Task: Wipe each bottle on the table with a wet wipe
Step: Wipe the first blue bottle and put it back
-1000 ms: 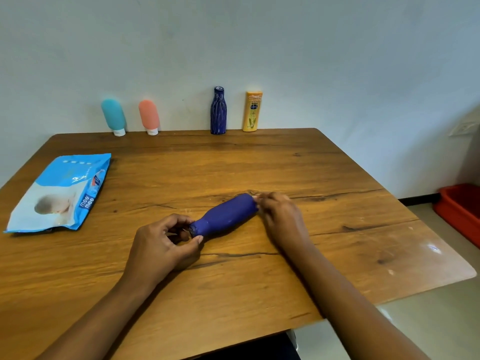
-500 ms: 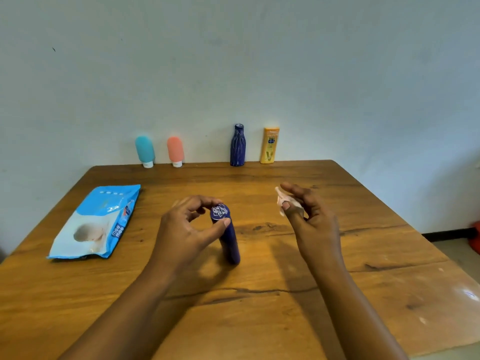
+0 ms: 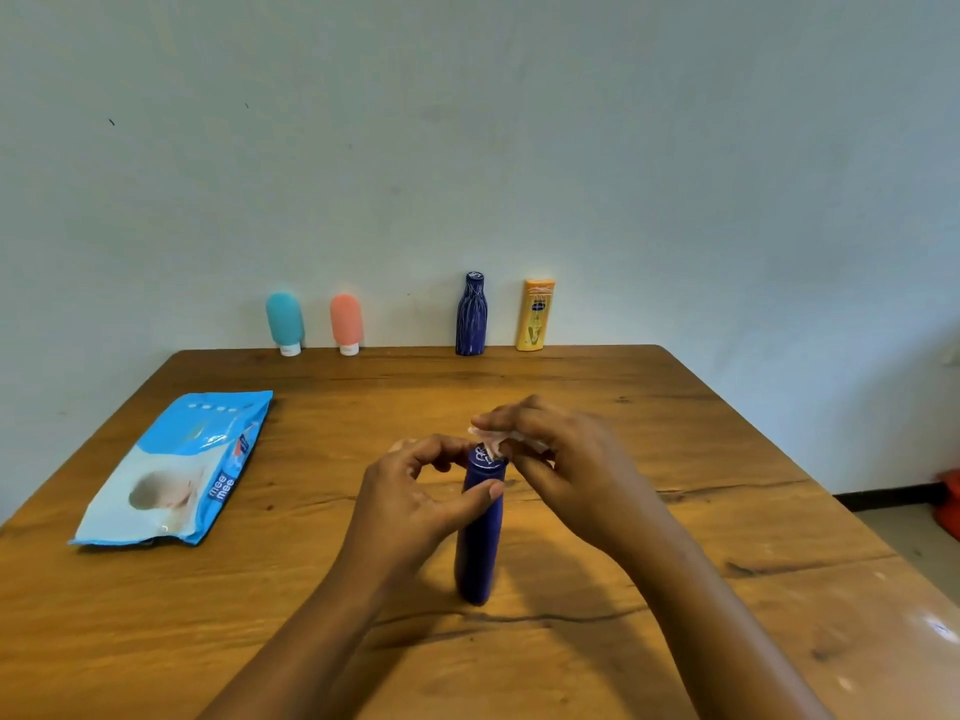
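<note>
A dark blue bottle (image 3: 480, 543) stands upright on the wooden table (image 3: 675, 537) in front of me. My left hand (image 3: 415, 501) grips it near the top, thumb across its neck. My right hand (image 3: 566, 459) pinches a crumpled white wet wipe (image 3: 498, 439) and holds it against the bottle's cap. Along the far edge, by the wall, stand a teal tube (image 3: 285, 322), a salmon tube (image 3: 346, 323), a striped dark blue bottle (image 3: 471, 315) and a yellow lotion bottle (image 3: 535, 315).
A blue pack of wet wipes (image 3: 176, 470) lies flat on the table's left side. A pale wall runs behind the table. Part of a red tub (image 3: 950, 504) sits on the floor at the right edge.
The bottle lay on its side a second ago; my left hand has stood it upright. My right hand, lifted away with the wipe half a second ago, has come back onto the cap.
</note>
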Available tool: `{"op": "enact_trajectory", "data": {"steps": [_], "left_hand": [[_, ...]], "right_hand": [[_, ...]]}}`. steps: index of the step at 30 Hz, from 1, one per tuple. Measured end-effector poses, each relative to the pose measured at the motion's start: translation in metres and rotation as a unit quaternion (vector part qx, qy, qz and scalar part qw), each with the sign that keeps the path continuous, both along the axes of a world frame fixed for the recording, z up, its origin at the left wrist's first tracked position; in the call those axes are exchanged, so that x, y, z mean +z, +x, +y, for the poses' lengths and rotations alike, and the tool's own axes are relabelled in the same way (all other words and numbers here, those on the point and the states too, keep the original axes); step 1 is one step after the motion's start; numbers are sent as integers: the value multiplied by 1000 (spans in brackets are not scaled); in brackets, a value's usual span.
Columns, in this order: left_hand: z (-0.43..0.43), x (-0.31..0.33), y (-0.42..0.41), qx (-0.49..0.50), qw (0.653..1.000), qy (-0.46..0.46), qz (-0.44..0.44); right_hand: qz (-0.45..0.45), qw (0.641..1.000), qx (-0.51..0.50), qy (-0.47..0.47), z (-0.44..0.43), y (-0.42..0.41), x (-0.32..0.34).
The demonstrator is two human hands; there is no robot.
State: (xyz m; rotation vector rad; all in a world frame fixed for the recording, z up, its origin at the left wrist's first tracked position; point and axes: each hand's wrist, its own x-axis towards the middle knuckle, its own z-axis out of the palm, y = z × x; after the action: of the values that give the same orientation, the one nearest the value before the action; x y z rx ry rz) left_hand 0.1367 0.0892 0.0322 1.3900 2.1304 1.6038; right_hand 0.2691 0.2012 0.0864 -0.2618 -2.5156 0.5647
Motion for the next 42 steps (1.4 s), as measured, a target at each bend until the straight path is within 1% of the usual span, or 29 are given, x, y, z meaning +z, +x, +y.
{"op": "enact_trajectory", "data": {"steps": [6, 10, 12, 14, 17, 19, 23, 26, 28, 31, 32, 36, 39, 42], "left_hand": [[-1, -6, 5, 9, 1000, 29, 10], [-4, -7, 6, 0, 999, 51, 9], [-5, -7, 6, -4, 999, 49, 20], [-5, -8, 4, 3, 999, 46, 19], [-5, -9, 4, 5, 999, 40, 25], [-5, -9, 3, 2, 999, 40, 26], [-6, -9, 2, -7, 999, 33, 38], [-5, -10, 2, -14, 999, 33, 32], [-4, -10, 2, -10, 999, 31, 29], [-4, -10, 2, -8, 999, 31, 29], [-5, -10, 1, -11, 999, 33, 29], [-6, -9, 1, -12, 998, 34, 43], [-5, -10, 1, -11, 998, 35, 45], [-4, -11, 1, -10, 998, 46, 40]], "right_hand": [[-100, 988, 35, 116, -10, 1, 16], [-102, 982, 57, 145, -15, 11, 11], [-106, 983, 47, 140, -9, 20, 10], [-112, 986, 15, 123, -1, 24, 13], [-71, 993, -20, 87, 2, 19, 15], [-58, 994, -7, 91, -6, 9, 14], [-95, 986, 32, 130, -16, 3, 9], [-112, 983, 51, 135, -12, 17, 11], [-119, 984, 27, 128, -2, 23, 17], [-77, 991, -7, 111, 4, 18, 24], [-70, 992, 1, 109, 1, 12, 24], [-105, 984, 57, 133, -16, 2, 9], [-82, 991, 28, 101, -7, 14, 4], [-87, 993, -23, 77, 2, 22, 6]]}}
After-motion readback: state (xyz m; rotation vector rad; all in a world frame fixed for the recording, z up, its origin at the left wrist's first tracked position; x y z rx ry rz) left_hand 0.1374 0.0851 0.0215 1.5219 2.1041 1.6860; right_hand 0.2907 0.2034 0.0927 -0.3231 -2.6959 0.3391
